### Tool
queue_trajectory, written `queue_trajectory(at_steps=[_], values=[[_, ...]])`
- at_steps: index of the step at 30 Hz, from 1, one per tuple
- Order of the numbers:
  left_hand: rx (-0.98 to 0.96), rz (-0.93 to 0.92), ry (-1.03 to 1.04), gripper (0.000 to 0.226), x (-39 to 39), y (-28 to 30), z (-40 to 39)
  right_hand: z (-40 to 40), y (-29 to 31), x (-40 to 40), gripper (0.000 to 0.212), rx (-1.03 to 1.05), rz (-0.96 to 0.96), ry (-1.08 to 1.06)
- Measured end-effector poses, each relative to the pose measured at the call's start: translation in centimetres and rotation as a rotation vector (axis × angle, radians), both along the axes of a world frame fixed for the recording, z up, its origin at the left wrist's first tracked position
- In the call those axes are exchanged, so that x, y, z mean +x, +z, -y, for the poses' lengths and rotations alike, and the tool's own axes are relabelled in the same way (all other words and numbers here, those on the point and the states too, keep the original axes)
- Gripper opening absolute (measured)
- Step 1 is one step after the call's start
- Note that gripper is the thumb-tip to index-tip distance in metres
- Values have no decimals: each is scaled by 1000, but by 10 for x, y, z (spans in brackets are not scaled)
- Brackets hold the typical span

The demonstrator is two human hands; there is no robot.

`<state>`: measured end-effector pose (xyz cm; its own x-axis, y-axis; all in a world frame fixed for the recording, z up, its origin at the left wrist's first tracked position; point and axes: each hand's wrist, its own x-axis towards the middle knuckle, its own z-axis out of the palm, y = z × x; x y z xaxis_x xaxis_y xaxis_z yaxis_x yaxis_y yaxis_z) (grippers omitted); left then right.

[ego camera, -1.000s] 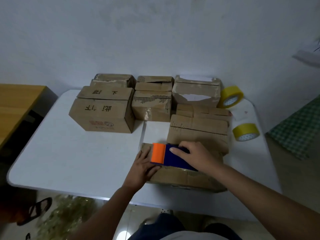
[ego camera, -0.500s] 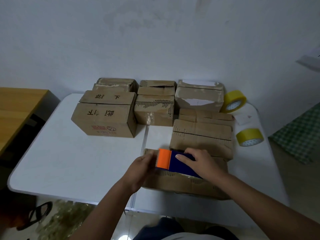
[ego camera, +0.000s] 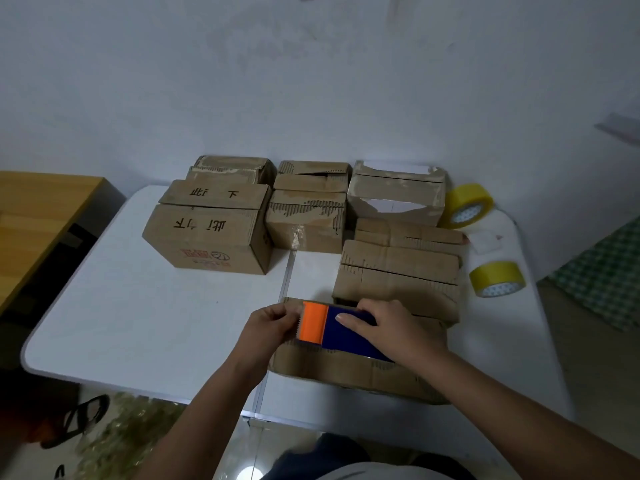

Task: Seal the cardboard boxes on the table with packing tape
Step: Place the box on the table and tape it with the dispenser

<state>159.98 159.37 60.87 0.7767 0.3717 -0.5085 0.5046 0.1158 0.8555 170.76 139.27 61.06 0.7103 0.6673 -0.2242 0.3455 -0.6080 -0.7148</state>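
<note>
Head view. The right hand (ego camera: 391, 332) gripped the tape dispenser (ego camera: 332, 332) from above, fingers curled over its blue body, and held it on the top face of the nearest cardboard box (ego camera: 349, 370). The orange cutter end pointed toward the box's left edge, which probably placed the serrated blade where the strip was to end. The left hand (ego camera: 268, 329) sat at that left edge with its fingers curled against the orange end; it appeared to pinch or press the tape there, but the tape itself could not be made out, so what it held cannot be told with certainty. The nearest box lay at the front edge of the white table (ego camera: 138, 320), within easy reach. The other boxes (ego camera: 207, 233) stood in rows behind it, toward the wall, likely awaiting their turn. 2 yellow tape rolls (ego camera: 497, 278) lay at the right side of the table, well apart from both hands.

Compared with 1.0 s earlier: the left hand then lay flat on the box top beside the orange end, and its fingers had since drawn up against that end. The right hand had kept the same overhand grip. The dispenser had stayed at the box's left end, and the rear boxes and rolls had not moved.
</note>
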Motion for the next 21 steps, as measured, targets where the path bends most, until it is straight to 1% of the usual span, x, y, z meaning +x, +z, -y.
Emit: queue_trajectory(at_steps=[2, 8, 11, 12, 13, 15, 18, 21], values=[[23, 1, 5, 23, -1, 0, -1, 0, 4, 0, 73, -11, 13, 18], [-10, 39, 17, 22, -4, 3, -3, -2, 12, 4, 72, -49, 87, 67], [-56, 62, 224, 17, -10, 3, -29, 7, 12, 13, 68, -108, 122, 83], [-49, 49, 278, 18, -15, 3, -43, 12, 12, 17, 64, -137, 126, 83], [-51, 30, 284, 19, -20, 3, -55, 16, 12, 20, 59, -165, 132, 86], [-99, -28, 216, 21, -29, 1, -70, 21, 11, 21, 53, -211, 147, 94], [-178, -107, 210, 22, -32, -11, -77, 17, 9, 15, 53, -275, 153, 95], [-209, -134, 249, 22, -32, -24, -78, 9, 7, 10, 51, -329, 191, 81]])
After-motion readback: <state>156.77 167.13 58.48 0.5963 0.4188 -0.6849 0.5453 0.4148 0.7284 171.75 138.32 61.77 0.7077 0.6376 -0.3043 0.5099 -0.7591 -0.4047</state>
